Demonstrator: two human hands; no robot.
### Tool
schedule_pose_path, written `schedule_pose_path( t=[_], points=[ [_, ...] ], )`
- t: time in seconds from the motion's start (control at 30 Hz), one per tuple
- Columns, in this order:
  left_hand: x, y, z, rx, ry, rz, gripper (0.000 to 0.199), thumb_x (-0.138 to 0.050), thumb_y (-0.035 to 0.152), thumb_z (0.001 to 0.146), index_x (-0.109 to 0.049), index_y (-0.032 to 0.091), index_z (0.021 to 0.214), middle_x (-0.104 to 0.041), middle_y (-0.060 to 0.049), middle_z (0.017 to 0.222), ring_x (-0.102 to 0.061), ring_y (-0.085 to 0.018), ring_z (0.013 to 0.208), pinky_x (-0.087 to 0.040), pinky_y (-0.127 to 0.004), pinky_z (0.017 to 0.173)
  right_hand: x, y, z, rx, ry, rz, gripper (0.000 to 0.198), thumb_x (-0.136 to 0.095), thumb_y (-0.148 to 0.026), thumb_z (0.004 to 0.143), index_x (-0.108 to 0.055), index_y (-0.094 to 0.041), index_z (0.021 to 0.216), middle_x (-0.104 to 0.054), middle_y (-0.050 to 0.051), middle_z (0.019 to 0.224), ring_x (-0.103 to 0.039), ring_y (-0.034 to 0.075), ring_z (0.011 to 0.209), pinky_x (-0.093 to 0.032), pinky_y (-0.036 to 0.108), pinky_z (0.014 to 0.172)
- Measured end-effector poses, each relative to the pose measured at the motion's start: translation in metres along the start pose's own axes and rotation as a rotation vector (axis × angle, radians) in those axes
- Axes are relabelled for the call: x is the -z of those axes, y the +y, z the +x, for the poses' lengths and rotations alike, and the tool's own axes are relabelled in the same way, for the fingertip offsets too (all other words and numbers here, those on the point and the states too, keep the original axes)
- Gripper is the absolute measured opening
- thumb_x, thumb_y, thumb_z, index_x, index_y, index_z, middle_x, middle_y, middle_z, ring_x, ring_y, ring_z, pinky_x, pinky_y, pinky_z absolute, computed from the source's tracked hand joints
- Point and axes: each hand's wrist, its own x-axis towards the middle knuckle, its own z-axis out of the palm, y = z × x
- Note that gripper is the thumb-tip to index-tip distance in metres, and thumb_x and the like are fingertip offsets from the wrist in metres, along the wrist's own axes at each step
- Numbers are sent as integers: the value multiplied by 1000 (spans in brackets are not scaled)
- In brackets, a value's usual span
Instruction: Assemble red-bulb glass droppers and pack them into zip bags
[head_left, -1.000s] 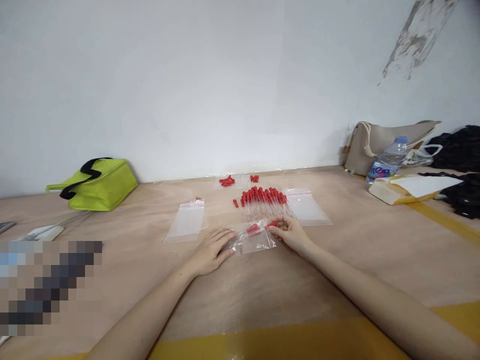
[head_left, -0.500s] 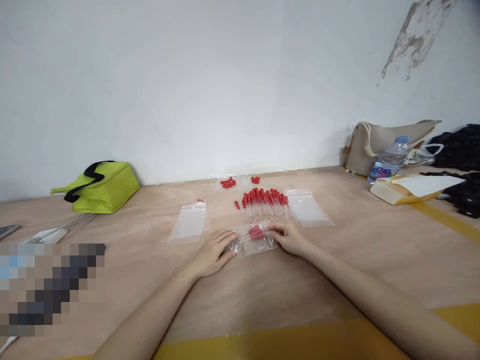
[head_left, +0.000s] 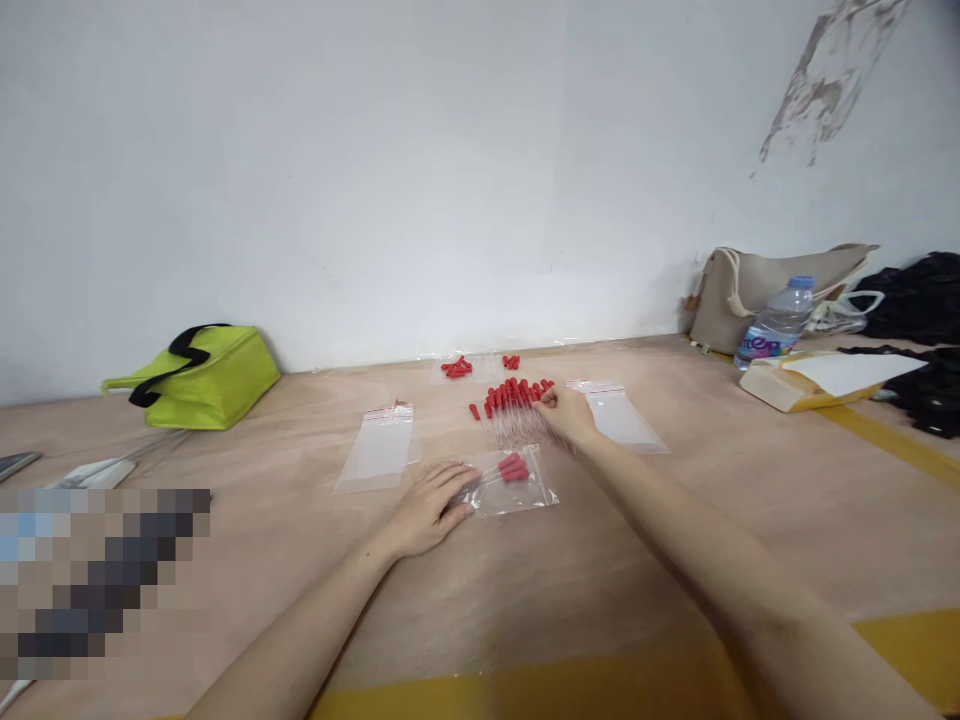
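Note:
A clear zip bag (head_left: 541, 490) lies flat before me with several red-bulbed glass droppers (head_left: 514, 467) inside. My left hand (head_left: 435, 505) holds the bag's left end between fingers and thumb. My right hand (head_left: 568, 412) is at the right part of a row of loose droppers (head_left: 510, 415). Its thumb and index finger are pinched on a red bulb there, and the hand covers the droppers behind it. One red bulb (head_left: 474, 411) lies apart at the row's left.
Flat zip bags lie to the left (head_left: 376, 450) and to the right (head_left: 626, 420) of the row. Red bulbs (head_left: 457, 368) rest on plastic near the wall. A lime-green bag (head_left: 217, 380) stands left; a water bottle (head_left: 776, 320), beige bag (head_left: 720, 300) and envelope (head_left: 784, 385) are right.
My right hand has let go of the zip bag's right end and moved up to the loose droppers. My left hand stays on the bag.

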Motion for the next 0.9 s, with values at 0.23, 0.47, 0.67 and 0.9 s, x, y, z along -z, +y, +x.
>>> schedule_pose_path(
  t=[0.23,0.47,0.67,0.9],
  points=[
    [-1,-1,0,-5,-2,-1,39,-42,34,86,-42,23,124,-48,-6,124,-38,-21,118,-31,-41,99,-12,-18,9,-107,-62,-232,17,-51,-30,72,-62,-18,77,-62,9,84,-58,20,79,-42,28,64],
    [0,0,0,-6,-16,4,39,-42,34,87,-42,24,124,-48,-5,124,-37,-20,118,-31,-40,99,-13,-29,11,-90,-63,-265,21,-50,-21,71,-63,-12,84,-61,17,90,-57,27,88,-42,34,71],
    [1,0,0,-2,-24,4,40,-43,33,86,-41,23,124,-47,-5,125,-37,-20,119,-30,-40,100,-16,-30,14,-113,-93,-181,19,-51,-18,68,-63,-11,82,-62,17,88,-58,26,84,-42,32,68],
    [1,0,1,16,-34,-4,40,-44,33,86,-41,23,124,-47,-5,125,-36,-20,119,-29,-39,101,12,-9,7,-69,-173,67,26,-44,-30,74,-57,-15,58,-53,1,51,-52,13,52,-37,22,49]
  ],
)
